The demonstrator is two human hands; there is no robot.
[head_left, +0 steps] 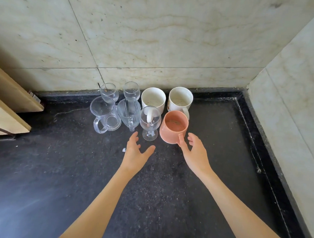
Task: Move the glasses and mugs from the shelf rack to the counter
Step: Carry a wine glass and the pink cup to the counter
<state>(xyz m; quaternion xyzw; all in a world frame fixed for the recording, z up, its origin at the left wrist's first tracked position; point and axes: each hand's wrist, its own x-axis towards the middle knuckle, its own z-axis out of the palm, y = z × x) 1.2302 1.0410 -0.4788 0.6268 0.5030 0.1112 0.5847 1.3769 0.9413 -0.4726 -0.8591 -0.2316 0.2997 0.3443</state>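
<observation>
Glasses and mugs stand grouped on the dark counter [76,169] near the back wall. A pink mug [172,129] stands front right, with a stemmed glass [150,124] to its left. Further left are a ribbed glass mug [128,113] and a clear glass mug [105,115]. Behind them stand two small stemmed glasses [108,91] [131,89] and two white mugs [153,98] [180,98]. My right hand [194,150] is open, its thumb by the pink mug's handle. My left hand [136,150] is open, just in front of the stemmed glass, holding nothing.
Marble-tiled walls [157,36] close the counter at the back and on the right. A raised black rim [262,134] runs along the right side. Wooden boards [8,109] jut in over the counter at the left. A small white scrap [124,150] lies near my left hand.
</observation>
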